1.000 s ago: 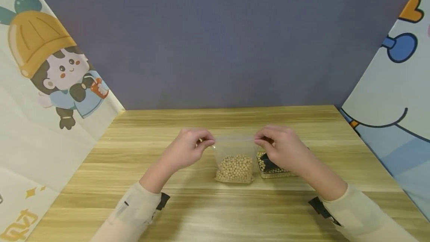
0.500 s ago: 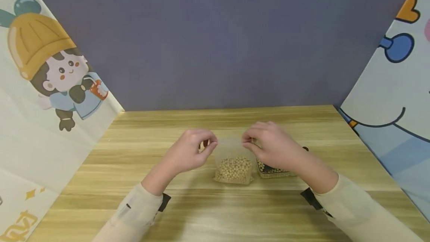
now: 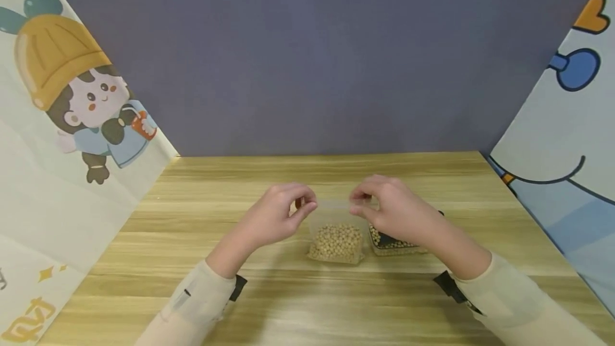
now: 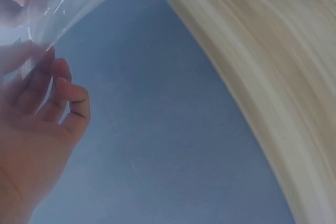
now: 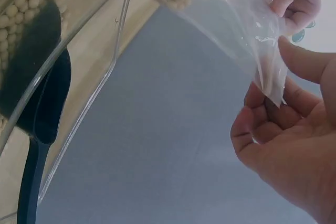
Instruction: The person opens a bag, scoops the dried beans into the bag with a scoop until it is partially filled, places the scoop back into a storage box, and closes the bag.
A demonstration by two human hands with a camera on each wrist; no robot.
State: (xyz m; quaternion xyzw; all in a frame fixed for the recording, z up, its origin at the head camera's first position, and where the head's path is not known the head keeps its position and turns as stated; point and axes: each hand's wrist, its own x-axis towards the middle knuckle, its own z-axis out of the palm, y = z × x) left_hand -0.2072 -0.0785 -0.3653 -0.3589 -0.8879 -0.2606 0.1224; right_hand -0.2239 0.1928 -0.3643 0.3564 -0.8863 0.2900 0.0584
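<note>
A clear zip bag (image 3: 331,217), partly filled with soybeans (image 3: 337,243), stands upright on the table. My left hand (image 3: 276,218) pinches its top edge near the left corner, thumb against fingers. On the other side, my right hand (image 3: 391,204) pinches the same edge between thumb and fingers. In the right wrist view, the bag's corner (image 5: 273,90) pokes down between that hand's thumb and curled fingers. The left wrist view shows the bag's film (image 4: 65,9) stretching up from the left fingers.
Right of the bag sits a clear plastic box (image 3: 396,252) of soybeans, partly hidden under my right hand. A dark scoop (image 5: 55,93) lies in it. The wooden table (image 3: 307,303) meets a grey back wall (image 3: 307,68), with printed panels on both sides.
My right hand has moved left along the bag's top edge, nearer to the left hand. The left hand has shifted slightly right. The bag stays in place.
</note>
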